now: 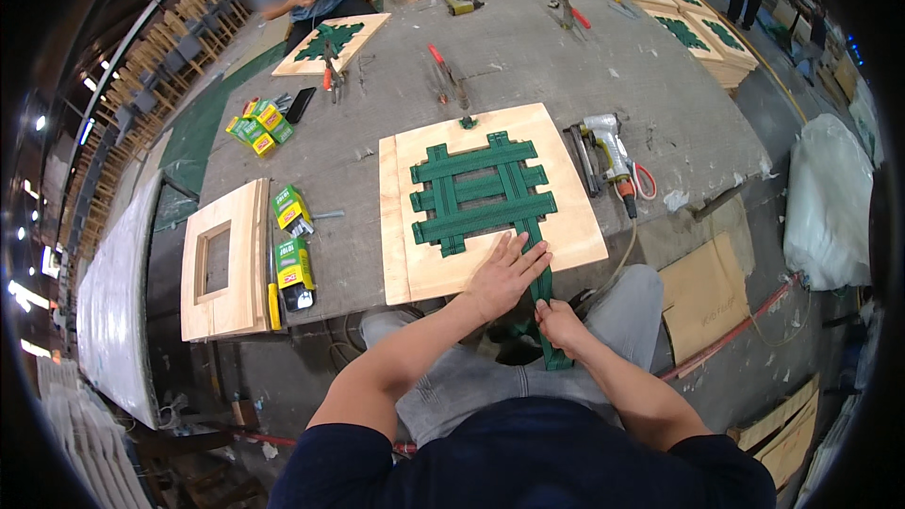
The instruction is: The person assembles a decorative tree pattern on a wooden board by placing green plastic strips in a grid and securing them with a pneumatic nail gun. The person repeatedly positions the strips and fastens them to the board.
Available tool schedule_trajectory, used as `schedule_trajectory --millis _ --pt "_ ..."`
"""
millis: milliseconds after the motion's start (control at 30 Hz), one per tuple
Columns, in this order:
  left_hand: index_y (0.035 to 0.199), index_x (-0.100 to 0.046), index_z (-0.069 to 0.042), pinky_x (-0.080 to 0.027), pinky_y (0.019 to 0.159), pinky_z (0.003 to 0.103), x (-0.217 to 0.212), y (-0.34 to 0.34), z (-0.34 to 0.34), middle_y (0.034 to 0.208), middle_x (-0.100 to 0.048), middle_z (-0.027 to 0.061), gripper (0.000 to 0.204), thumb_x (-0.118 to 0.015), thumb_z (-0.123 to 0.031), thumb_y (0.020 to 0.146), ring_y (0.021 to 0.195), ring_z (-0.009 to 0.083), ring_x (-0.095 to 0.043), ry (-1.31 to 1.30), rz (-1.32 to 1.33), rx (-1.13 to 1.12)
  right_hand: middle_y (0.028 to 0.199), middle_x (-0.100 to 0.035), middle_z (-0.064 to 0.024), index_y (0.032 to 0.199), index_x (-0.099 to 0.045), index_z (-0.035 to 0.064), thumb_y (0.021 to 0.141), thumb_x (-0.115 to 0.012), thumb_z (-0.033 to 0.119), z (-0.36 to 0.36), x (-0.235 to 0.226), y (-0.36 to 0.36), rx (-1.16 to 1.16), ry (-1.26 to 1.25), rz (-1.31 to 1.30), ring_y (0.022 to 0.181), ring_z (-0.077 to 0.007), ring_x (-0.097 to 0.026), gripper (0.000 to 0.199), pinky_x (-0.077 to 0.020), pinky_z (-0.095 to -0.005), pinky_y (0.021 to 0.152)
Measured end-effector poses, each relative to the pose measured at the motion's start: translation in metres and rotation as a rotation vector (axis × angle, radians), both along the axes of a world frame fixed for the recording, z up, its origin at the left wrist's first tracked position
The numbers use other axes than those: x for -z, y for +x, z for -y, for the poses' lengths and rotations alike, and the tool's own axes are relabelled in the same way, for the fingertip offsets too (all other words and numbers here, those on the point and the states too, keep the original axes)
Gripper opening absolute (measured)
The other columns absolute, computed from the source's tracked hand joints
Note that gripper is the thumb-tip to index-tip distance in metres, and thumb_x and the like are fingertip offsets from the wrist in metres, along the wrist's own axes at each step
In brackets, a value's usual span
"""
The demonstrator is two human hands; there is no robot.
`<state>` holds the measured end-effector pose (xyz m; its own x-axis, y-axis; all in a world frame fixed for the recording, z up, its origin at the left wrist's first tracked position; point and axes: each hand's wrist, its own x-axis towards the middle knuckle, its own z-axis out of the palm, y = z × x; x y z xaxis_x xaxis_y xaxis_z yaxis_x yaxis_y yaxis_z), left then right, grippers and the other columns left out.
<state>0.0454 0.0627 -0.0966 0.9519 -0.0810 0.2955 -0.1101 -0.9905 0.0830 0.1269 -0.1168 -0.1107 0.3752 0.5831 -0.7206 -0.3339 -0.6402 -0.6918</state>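
Leading out of the near right part of the woven lattice [483,218] with the green strap [541,290], over the near edge of the pale wooden panel [584,240] and off the grey tabletop [339,160], to above the grey trousers [624,320]. Aligned lengthwise almost straight toward the wearer, slanting slightly right on the way down, with loose end nearest the body and bent over to the right. Flat, narrow and dark green, with fine lengthwise ribbing, much like the bands crossing in the lattice. Pressed down beside and over the strap at the panel edge with the left hand [504,275], fingers extended and slightly apart. Clamped on the strap just below with the fingers of the right hand [559,324]. Beyond the panel's right side, on the tabletop, near red-handled scissors [645,181]: an air-powered gun [606,144].
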Motion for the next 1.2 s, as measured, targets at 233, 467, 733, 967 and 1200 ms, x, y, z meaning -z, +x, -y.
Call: schedule_trajectory --millis 233,467,733,967,1200 --pt "0.132 -0.064 -0.005 -0.048 0.109 0.049 -0.011 -0.052 0.064 0.125 -0.068 0.0165 0.04 -0.065 -0.008 0.092 0.119 0.0329 -0.065 -0.642 0.143 -0.062 0.097 -0.07 -0.0275 0.102 -0.067 -0.0046 0.11 -0.043 0.035 -0.013 0.067 0.022 -0.174 0.223 0.362 0.095 -0.0446 -0.066 0.047 -0.0497 -0.0483 0.084" --pt "0.135 -0.06 0.0 -0.045 0.105 0.041 0.056 -0.008 0.052 0.127 -0.066 0.0267 0.055 -0.055 -0.045 0.104 0.125 0.0384 -0.061 -1.304 -0.276 -0.491 0.11 -0.068 -0.0324 0.112 -0.067 -0.0051 0.107 -0.042 0.034 -0.015 0.075 0.024 -0.254 0.246 0.45 0.108 -0.0496 -0.063 0.047 -0.0495 -0.0524 0.092" --pt "0.135 -0.065 -0.012 -0.042 0.109 0.042 0.062 0.025 0.044 0.133 -0.065 0.0216 0.043 -0.044 -0.039 0.109 0.126 0.0372 -0.059 -1.114 -0.25 -0.217 0.096 -0.068 -0.0271 0.119 -0.057 -0.0098 0.104 -0.048 0.019 -0.007 0.072 0.034 -0.399 0.159 0.433 0.088 -0.0429 -0.067 0.034 -0.0537 -0.0469 0.082" --pt "0.141 -0.06 -0.01 -0.038 0.114 0.044 0.074 0.024 0.026 0.142 -0.058 0.0253 0.055 -0.035 -0.048 0.109 0.135 0.0398 -0.052 -0.773 -0.5 -0.337 0.094 -0.073 -0.0188 0.108 -0.068 0.0025 0.103 -0.047 0.029 -0.008 0.011 0.041 -0.6 0.037 0.608 0.089 -0.0359 -0.071 0.034 -0.0547 -0.0468 0.082" --pt "0.147 -0.05 -0.005 -0.03 0.121 0.044 0.066 0.027 0.021 0.153 -0.047 0.0215 0.064 -0.033 -0.052 0.108 0.145 0.0352 -0.041 -0.684 -0.234 -0.247 0.099 -0.072 -0.0189 0.115 -0.068 0.006 0.098 -0.063 0.032 -0.055 -0.111 0.193 -0.082 0.125 1.123 0.097 -0.0375 -0.07 0.032 -0.0547 -0.0464 0.084"
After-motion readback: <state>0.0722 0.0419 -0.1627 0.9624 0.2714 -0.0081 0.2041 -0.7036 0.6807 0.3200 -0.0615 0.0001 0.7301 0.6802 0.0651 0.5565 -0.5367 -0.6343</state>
